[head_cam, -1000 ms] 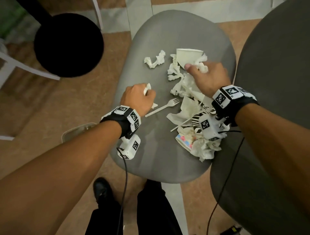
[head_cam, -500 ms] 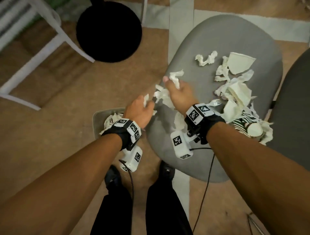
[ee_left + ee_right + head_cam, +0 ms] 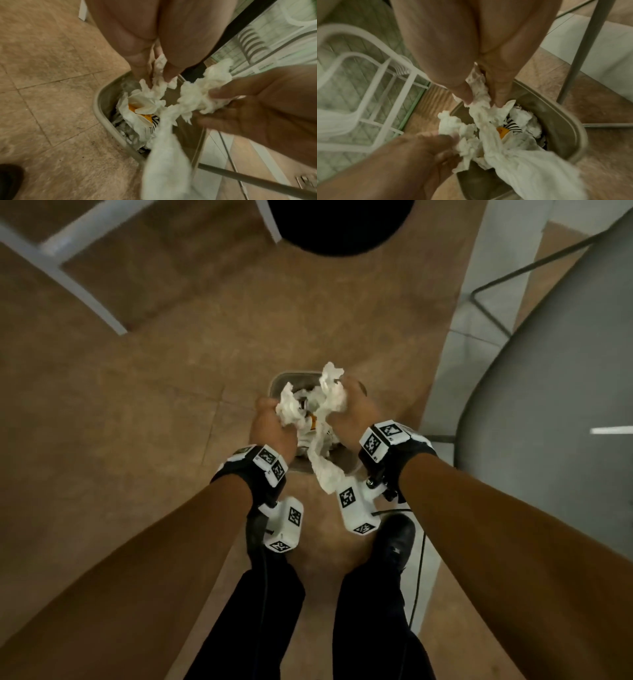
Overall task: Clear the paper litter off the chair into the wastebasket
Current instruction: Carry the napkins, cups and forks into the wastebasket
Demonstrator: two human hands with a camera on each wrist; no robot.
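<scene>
Both my hands hover over the small grey wastebasket (image 3: pixel 285 376) on the floor. My left hand (image 3: pixel 274 413) grips a crumpled white paper wad (image 3: pixel 287 408). My right hand (image 3: pixel 350 405) grips a bigger crumpled paper (image 3: pixel 331 390), and a long strip of it (image 3: pixel 324 474) hangs toward me. In the left wrist view my left hand (image 3: pixel 155 79) pinches its paper (image 3: pixel 160 70) above the wastebasket rim (image 3: pixel 99 108). In the right wrist view my right hand (image 3: pixel 480 100) grips its paper (image 3: pixel 479 93) over the wastebasket rim (image 3: pixel 573 128), which holds more paper and a striped scrap. Only the grey chair seat's edge (image 3: pixel 548 405) shows; its litter is out of view.
A black round seat (image 3: pixel 335 224) is at the top and a white chair frame (image 3: pixel 85 292) at the upper left. Thin metal chair legs (image 3: pixel 507 278) cross the floor on the right. My black shoe (image 3: pixel 394 539) and legs stand just behind the wastebasket.
Both hands left the chair seat and swung left and down to above the wastebasket, each carrying its paper. The chair's litter has gone out of view.
</scene>
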